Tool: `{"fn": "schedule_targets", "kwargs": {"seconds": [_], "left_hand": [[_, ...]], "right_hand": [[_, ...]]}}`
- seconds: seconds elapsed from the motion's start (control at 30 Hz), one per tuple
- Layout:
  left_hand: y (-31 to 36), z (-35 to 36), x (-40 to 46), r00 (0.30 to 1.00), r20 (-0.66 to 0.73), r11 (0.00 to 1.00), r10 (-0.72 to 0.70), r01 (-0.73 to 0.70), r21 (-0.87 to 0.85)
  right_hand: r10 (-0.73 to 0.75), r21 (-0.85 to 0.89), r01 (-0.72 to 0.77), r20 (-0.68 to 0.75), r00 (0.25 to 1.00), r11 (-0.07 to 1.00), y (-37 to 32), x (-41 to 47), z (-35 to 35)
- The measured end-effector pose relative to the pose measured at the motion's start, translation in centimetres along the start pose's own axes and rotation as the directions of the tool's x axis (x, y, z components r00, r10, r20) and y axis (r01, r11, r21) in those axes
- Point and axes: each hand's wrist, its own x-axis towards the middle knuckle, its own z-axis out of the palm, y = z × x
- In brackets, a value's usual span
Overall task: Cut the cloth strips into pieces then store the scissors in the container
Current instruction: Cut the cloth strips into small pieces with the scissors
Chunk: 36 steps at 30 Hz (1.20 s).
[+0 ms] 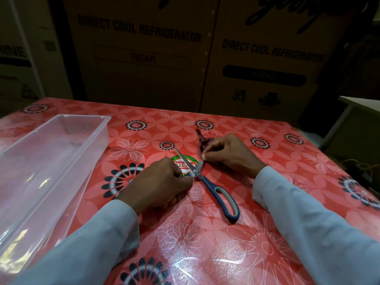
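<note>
Cutting is in hand — scissors (207, 177) lie splayed open on the table (267, 254), left hand (162, 186) curled shut over one handle, though the grip itself is hidden. Right hand (228, 155) pinches the dark cloth strip (202, 141) by the blades — next, I judge, feed it between them and close.

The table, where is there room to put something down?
Bare table lies near the front edge between the sleeves, and behind the clear container. It is crowded in the middle, around the scissors, cloth strip and both hands.
</note>
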Motion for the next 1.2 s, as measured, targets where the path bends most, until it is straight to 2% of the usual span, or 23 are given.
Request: {"fn": "schedule_targets", "kwargs": {"seconds": [0.07, 0.13, 0.23, 0.3, 0.37, 0.43, 0.6, 0.7, 0.77, 0.83, 0.93, 1.1, 1.17, 1.2], "left_hand": [[0.0, 0.0, 0.0, 1.0, -0.003, 1.0, -0.004, 0.004, 0.001], [0.0, 0.0, 0.1, 1.0, -0.017, 1.0, -0.002, 0.002, 0.024], [-0.1, 0.0, 0.2, 1.0, -0.019, 0.999, 0.0, 0.0, 0.034], [-0.2, 0.0, 0.2, 1.0, -0.017, 0.999, 0.007, -0.007, 0.032], [-0.2, 0.1, 0.2, 1.0, -0.024, 0.999, 0.015, -0.014, 0.035], [-0.3, 0.1, 0.3, 0.999, -0.033, 0.999, 0.019, -0.018, 0.033], [-0.4, 0.1, 0.3, 0.999, -0.028, 0.998, 0.033, -0.032, 0.048], [-0.4, 0.1, 0.4, 0.999, -0.026, 0.998, 0.035, -0.034, 0.054], [-0.4, 0.1, 0.3, 0.999, -0.033, 0.998, 0.035, -0.033, 0.06], [-0.4, 0.2, 0.0, 0.998, -0.047, 0.995, 0.041, -0.036, 0.097], [-0.4, 0.3, -0.2, 0.994, -0.078, 0.97, 0.072, -0.052, 0.238], [-0.7, 0.4, -0.2, 0.965, -0.204, 0.961, 0.163, -0.108, 0.255], [-1.0, 0.5, 0.1, 0.955, -0.248, 0.984, 0.162, -0.137, 0.118], [-1.0, 0.5, 0.2, 0.954, -0.257, 0.988, 0.156, -0.155, 0.027]], "right_hand": [[0.022, -0.082, -0.028, -0.069, 0.997, 0.996, 0.9, 0.8, -0.5], [0.033, -0.091, -0.045, -0.122, 0.992, 0.995, 1.4, 1.2, -0.9], [0.067, 0.089, -0.051, -0.184, 0.981, 0.995, 1.3, 0.9, -0.9], [0.059, 0.185, -0.036, -0.121, 0.991, 0.982, 0.8, 0.2, -0.6], [-0.022, 0.115, 0.021, 0.009, 1.0, 0.993, 0.2, -0.5, 0.0], [-0.044, 0.05, 0.042, 0.036, 0.998, 0.998, 0.1, -0.4, 0.5], [0.029, -0.078, -0.039, -0.12, 0.992, 0.996, 2.1, 2.0, -0.6], [-0.012, -0.171, -0.027, -0.222, 0.975, 0.985, 3.0, 2.0, 0.0], [-0.061, -0.204, -0.012, -0.348, 0.936, 0.979, 3.0, 1.5, 0.3], [-0.091, -0.156, 0.021, -0.456, 0.885, 0.988, 3.0, 0.8, 0.3], [-0.152, -0.189, 0.05, -0.581, 0.8, 0.981, 3.1, -0.4, -0.1], [-0.214, -0.194, 0.115, -0.633, 0.744, 0.974, 2.6, -3.0, 0.4], [-0.195, -0.133, 0.144, -0.588, 0.785, 0.981, 2.1, -4.0, 0.8], [-0.164, -0.049, 0.164, -0.544, 0.823, 0.985, 1.8, -4.4, 1.0]]}}
